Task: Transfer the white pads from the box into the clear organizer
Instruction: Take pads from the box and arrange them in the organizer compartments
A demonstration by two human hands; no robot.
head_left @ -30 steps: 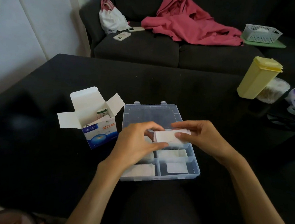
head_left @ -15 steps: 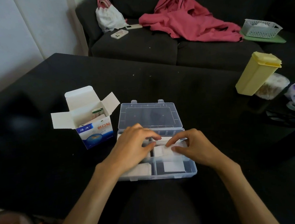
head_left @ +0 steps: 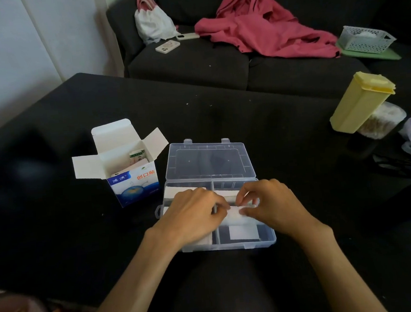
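Down go both hands, left hand (head_left: 192, 216) and right hand (head_left: 274, 205), fingers pinching a white pad (head_left: 236, 217) into the clear organizer's (head_left: 231, 246) middle-right compartment, seating it flat; box (head_left: 129, 169) waits alongside.

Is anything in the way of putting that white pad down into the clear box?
Nothing visible blocks it. Both the left hand and right hand pinch the white pad right over the clear organizer, whose lid lies open behind. Other pads already lie in some compartments.
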